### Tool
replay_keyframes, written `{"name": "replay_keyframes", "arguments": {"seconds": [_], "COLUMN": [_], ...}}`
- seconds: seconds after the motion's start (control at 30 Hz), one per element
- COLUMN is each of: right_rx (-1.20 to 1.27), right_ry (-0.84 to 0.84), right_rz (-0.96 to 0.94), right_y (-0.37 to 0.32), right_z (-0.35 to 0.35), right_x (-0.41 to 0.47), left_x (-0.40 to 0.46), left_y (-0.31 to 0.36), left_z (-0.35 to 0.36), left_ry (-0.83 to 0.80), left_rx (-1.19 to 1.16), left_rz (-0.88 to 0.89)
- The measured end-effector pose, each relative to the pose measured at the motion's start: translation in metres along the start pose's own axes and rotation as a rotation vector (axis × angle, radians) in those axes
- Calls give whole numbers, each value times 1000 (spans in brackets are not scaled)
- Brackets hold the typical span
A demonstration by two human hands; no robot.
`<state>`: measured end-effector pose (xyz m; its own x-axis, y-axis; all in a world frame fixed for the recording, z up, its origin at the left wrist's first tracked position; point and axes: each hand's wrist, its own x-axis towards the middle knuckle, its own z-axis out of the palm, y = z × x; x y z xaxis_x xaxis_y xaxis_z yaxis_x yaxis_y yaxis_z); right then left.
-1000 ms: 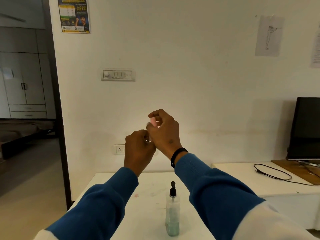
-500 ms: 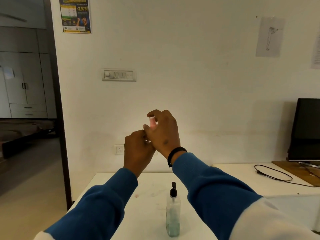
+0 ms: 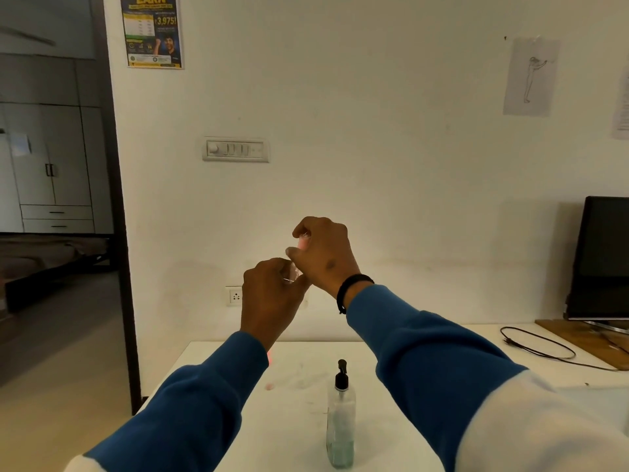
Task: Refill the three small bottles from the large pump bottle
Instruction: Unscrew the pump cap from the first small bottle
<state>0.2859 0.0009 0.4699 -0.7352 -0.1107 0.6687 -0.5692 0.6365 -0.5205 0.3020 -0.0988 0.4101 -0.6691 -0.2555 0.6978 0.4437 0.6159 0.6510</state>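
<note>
Clear small bottle (image 3: pixel 293 274) sits raised above the bench (image 3: pixel 299 379), mostly hidden in your left hand (image 3: pixel 270 294), whose fingers curl round it. Your right hand (image 3: pixel 323 253) pinches a pinkish cap (image 3: pixel 302 242) just above it, the two hands touching. Large pump bottle (image 3: pixel 340 420) stands upright on the bench below, between your blue sleeves, little liquid in it.

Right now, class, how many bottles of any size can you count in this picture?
2. A tall clear plastic pump bottle with a black pump stands on the white table. A small clear bottle is held between both raised hands, mostly covered. Other small bottles may be hidden.
</note>
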Motion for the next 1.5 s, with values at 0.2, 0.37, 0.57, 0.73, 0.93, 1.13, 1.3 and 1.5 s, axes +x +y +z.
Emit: {"name": "replay_keyframes", "arguments": {"seconds": [0.2, 0.37, 0.57, 0.73, 0.93, 1.13, 1.3, 1.5], "right_rx": [-87, -169, -201, -174, -113, -50, 13, 135], "right_ry": [-239, -283, -250, -195, -127, -27, 83, 275], "right_rz": [-2, -65, -121, -132, -146, -151, -135, -86], "right_y": [-8, -8, -18, -23, -27, -27, -24, -14], "right_z": [-11, -18, -35, -49, -63, -75, -88, -96], "right_x": [12, 19, 32, 41, 44, 44, 43, 33], "left_x": [-1, -5, -11, -10, -7, -12, -11, -10], "left_y": [-4, -14, -21, -20, -17, -16, -13, -6], "left_z": [-1, 1, 2, -1, -3, -3, -5, -7], "left_ry": [9, 10, 15, 18, 22, 14, 29, 30], "left_rx": [49, 75, 57, 37, 29, 0, -1, -23], "left_rz": [-4, -22, -15, -13, -18, -40, -45, -11]}}
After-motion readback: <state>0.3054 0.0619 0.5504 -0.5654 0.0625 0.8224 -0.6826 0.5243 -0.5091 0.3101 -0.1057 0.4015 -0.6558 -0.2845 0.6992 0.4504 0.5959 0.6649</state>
